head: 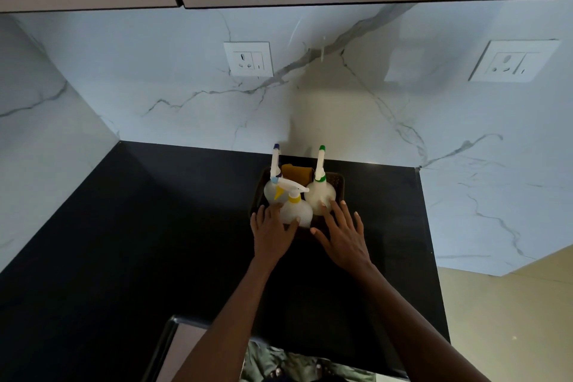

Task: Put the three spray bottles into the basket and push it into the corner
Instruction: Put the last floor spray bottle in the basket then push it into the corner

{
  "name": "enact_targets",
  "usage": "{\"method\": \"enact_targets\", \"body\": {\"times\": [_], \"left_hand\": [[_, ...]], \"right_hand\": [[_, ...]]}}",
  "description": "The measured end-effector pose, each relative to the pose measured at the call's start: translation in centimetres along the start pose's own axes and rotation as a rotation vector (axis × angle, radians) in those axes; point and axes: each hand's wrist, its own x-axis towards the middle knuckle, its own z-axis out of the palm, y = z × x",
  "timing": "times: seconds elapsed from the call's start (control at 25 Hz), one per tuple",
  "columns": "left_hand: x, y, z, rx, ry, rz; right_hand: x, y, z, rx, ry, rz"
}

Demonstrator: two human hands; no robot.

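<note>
dark rectangular plastic basket (338, 183) holds all three white spray bottles (319, 195), frame centre | my left hand (273, 234), right hand (344, 237) open, flat on near rim | surface (155, 226) corner lies upper left (push leftward)

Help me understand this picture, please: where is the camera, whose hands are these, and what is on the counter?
There is one picture, taken by a wide-angle camera worn on a person's head, looking forward and down; no robot is involved. The two bare arms reaching in from below are that person's own. The left hand and the right hand lie open at the near edge of a dark basket, touching the bottles in it; neither grips anything. The basket sits on a black counter near a marble wall with two sockets. Inside stand three white spray bottles: a blue-tipped bottle, a green-tipped bottle and a yellow-collared bottle, with something yellow-brown behind them. The basket is against the back wall, near the counter's right end.
</note>
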Motion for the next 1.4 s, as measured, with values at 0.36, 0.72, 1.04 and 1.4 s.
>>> {"method": "enact_targets", "body": {"times": [0.36,0.72,1.04,1.4], "left_hand": [[-0.2,-5.8,-1.3,0.078,-0.030,-0.018],[3.0,-10.4,-3.8,0.106,-0.042,0.035],[6.9,-17.0,-7.5,0.121,-0.028,0.007],[11.7,-27.3,-13.7,0.182,0.021,-0.124]], "right_hand": [[-0.9,-2.2,1.5,0.380,0.025,0.249],[1.6,-6.9,2.7,0.382,0.062,0.284],[6.8,-13.1,4.5,0.388,0.072,0.307],[14.8,-24.2,7.1,0.219,-0.014,0.175]]}}
